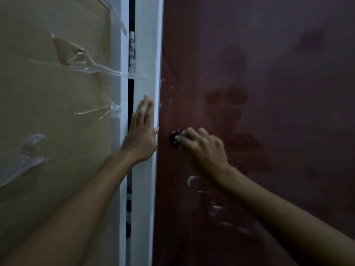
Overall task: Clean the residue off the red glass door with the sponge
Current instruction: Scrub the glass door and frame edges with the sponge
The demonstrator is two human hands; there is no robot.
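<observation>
The dark red glass door (269,93) fills the right half of the view, smeared and dim. My right hand (203,148) presses a small dark sponge (175,140) against the glass close to the door's left edge; only the sponge's left end shows past my fingers. White residue streaks (192,180) lie on the glass below that hand, with more streaks (217,209) lower down. My left hand (141,135) lies flat, fingers together and pointing up, against the white door frame (146,54), holding nothing.
A metal hinge (132,51) sits in the dark gap left of the white frame. Further left is brown cardboard (48,102) covered with clear plastic film and tape. Small white specks (163,81) dot the glass near the frame.
</observation>
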